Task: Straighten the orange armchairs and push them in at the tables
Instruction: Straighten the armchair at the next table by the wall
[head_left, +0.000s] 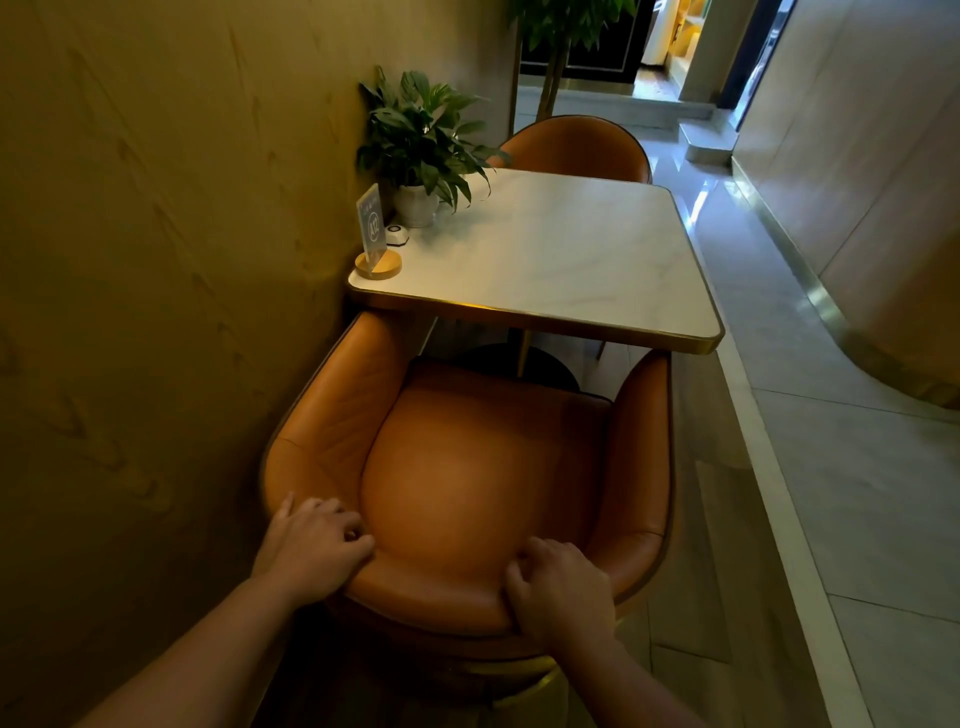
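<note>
An orange leather armchair (467, 467) stands right below me, facing a white marble table (561, 260) with a gold rim. Its two arm ends sit just under the table's near edge, and the seat is still outside it. My left hand (311, 545) grips the top of the backrest on the left, fingers curled over the rim. My right hand (561, 587) grips the same backrest on the right. A second orange armchair (576, 148) stands at the table's far side, its back showing above the tabletop.
A yellow wall (156, 260) runs close along the left of chair and table. On the table's left stand a potted plant (421, 150), a sign holder on a round wooden base (376, 249) and a small white disc (397, 235). A tiled aisle (831, 441) lies right.
</note>
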